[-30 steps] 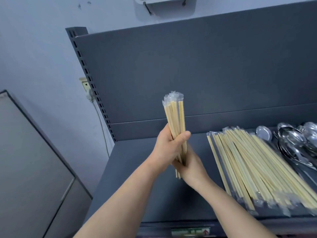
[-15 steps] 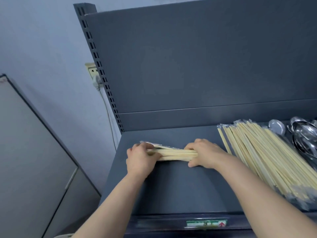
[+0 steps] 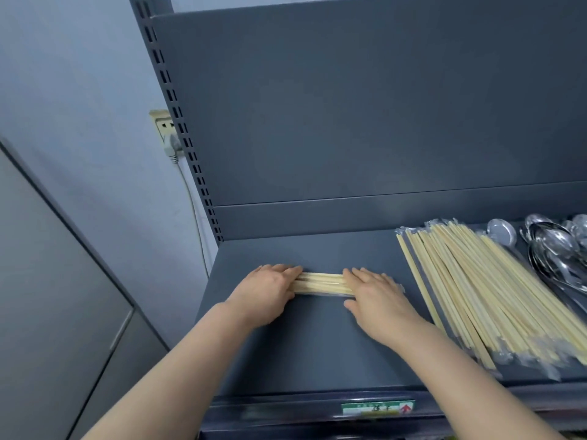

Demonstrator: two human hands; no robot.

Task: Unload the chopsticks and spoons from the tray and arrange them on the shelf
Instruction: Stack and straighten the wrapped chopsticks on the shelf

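Shelf [image 3: 317, 354] holds, mid-frame, a small chopstick bundle [image 3: 320, 283] lying crosswise. Left hand [image 3: 270, 295] and right hand [image 3: 378, 301] lie flat on its ends, fingers straight, no grip. Right of frame, same shelf: big wrapped chopstick pile [image 3: 476, 290], then metal spoons [image 3: 552, 246], cut off by frame edge. Bundle ends hidden under the hands.

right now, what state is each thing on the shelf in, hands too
small chopstick bundle: lying flat, crosswise on the shelf
left hand: flat, pressing the bundle's left end
right hand: flat, pressing its right end
big chopstick pile: wrapped, fanned out at right
spoons: heaped at far right
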